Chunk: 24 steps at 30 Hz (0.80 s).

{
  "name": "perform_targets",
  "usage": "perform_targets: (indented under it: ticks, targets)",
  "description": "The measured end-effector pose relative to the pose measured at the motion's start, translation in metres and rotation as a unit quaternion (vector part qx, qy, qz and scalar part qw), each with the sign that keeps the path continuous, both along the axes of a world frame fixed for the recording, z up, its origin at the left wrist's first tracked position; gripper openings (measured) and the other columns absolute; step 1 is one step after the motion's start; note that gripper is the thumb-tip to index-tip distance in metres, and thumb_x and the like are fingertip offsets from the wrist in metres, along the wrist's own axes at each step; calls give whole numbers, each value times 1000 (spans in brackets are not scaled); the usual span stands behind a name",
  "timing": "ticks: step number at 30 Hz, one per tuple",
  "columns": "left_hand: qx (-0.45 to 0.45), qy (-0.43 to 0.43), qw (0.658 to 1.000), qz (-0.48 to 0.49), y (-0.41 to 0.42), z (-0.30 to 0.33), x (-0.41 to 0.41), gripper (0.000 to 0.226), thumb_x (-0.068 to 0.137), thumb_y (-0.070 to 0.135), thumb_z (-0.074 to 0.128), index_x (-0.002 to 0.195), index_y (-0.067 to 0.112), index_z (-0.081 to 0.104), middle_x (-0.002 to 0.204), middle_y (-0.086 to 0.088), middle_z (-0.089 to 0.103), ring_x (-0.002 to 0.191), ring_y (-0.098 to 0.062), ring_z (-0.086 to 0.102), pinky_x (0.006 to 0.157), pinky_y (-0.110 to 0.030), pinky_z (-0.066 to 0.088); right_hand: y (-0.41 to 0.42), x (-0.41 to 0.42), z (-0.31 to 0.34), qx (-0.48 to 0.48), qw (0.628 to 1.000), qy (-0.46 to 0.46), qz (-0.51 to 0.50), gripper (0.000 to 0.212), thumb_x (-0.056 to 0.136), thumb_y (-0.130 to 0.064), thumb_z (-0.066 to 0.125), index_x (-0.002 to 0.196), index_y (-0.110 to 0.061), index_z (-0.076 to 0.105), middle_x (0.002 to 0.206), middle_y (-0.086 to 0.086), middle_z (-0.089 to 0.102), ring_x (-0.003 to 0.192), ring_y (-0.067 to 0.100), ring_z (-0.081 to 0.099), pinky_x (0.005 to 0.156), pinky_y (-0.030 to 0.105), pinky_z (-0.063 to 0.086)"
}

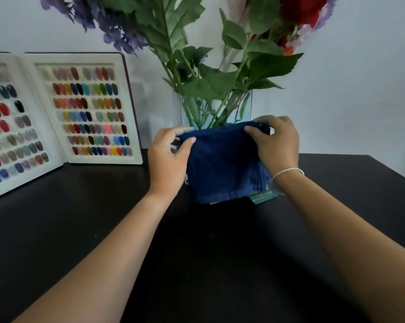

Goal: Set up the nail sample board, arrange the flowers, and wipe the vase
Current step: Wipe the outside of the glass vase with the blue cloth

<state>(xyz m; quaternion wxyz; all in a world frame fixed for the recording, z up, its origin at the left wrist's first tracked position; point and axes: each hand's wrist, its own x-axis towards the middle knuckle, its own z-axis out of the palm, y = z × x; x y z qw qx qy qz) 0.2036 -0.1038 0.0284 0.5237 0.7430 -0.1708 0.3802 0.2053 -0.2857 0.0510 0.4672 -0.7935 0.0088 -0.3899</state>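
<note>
From the head camera I see both forearms reaching forward over the black table (80,229), converging on the glass vase (245,106) near the back wall. My left hand (167,157) comes in from the lower left with its back toward the camera, wrist nearly straight, fingers curled around the left edge of a dark blue cloth (222,164); the thumb lies over the top corner, pinching the fabric against the fingers. My right hand (277,143) comes in from the lower right, wrist bent slightly inward, and its thumb and fingertips pinch the cloth's upper right corner. A thin white bracelet (289,171) circles that wrist.

The cloth is stretched between the two hands and hangs flat against the front face of the vase, covering most of its lower half; only the vase's upper part and a bit of its greenish base at the lower right show. I cannot tell how firmly the cloth is pressed to the glass.

The flowers (117,31) stand in the vase, green stems and leaves spreading upward, purple blooms to the left, red ones to the upper right. The nail sample board (89,108) stands open to the left of the vase, propped upright against the wall, well apart from either hand.
</note>
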Motion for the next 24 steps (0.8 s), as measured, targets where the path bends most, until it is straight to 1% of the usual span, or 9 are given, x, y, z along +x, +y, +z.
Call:
perform_targets:
  ticks: [3,5,9,11,15,17,19,21,24]
  targets:
    - [17,-37,999,18,-1,7,11,19,82,13,62,100,13,65,96,-2,58,93,-19,57,83,-26,47,7,14,5,43,998,-35,-13,11,80,-23,65,77,-29,57,93,-2,46,69,-3,44,59,-8,28]
    - [16,-53,998,32,-3,9,16,19,81,14,63,100,13,65,94,-1,55,93,-20,56,85,-29,46,13,22,5,67,996,-55,-27,8,80,-22,65,79,-27,59,94,-2,45,69,-5,43,60,-9,28]
    - [-16,-69,997,36,-6,8,23,22,81,15,63,103,15,63,95,0,49,89,-16,52,81,-19,43,23,34,-1,125,986,-102,-40,6,81,-20,64,84,-23,60,94,-7,40,73,-8,46,64,-7,31]
    - [-43,-59,997,19,-6,4,27,27,81,18,64,107,19,55,99,4,46,88,-14,50,77,-19,44,28,36,-4,139,981,-130,-45,11,80,-19,65,87,-22,57,95,-9,38,77,-15,46,66,-5,33]
    - [-112,-9,993,-21,-8,-6,29,30,82,23,64,107,25,47,116,-3,49,94,-6,51,74,-8,42,31,37,-9,134,974,-169,-66,31,76,-19,68,81,-27,39,96,-9,35,75,-6,46,65,2,38]
    - [-139,17,989,-53,-9,-11,29,28,83,26,62,108,25,49,119,-3,52,101,-7,55,79,-12,46,35,32,-16,101,978,-177,-51,30,77,-15,68,76,-25,40,92,-14,32,74,-9,44,68,3,38]
    - [-155,38,984,-75,-8,-16,29,29,84,31,60,111,26,51,121,0,54,109,-13,55,89,-25,49,43,26,-29,44,984,-169,-17,19,77,-16,68,85,-14,50,98,-12,35,84,-5,43,81,6,38]
    - [-162,53,982,-85,-8,-18,28,29,84,34,59,112,31,51,122,5,56,113,-14,54,95,-36,47,56,19,-43,-35,991,-131,3,33,78,-25,68,105,-9,56,115,1,40,110,12,41,99,18,31]
    - [-180,65,975,-114,-8,-19,26,28,82,38,59,109,39,51,120,12,57,113,-8,54,95,-31,47,67,12,-51,-89,991,-96,8,59,76,-39,67,123,-11,47,137,12,35,130,22,27,108,24,20]
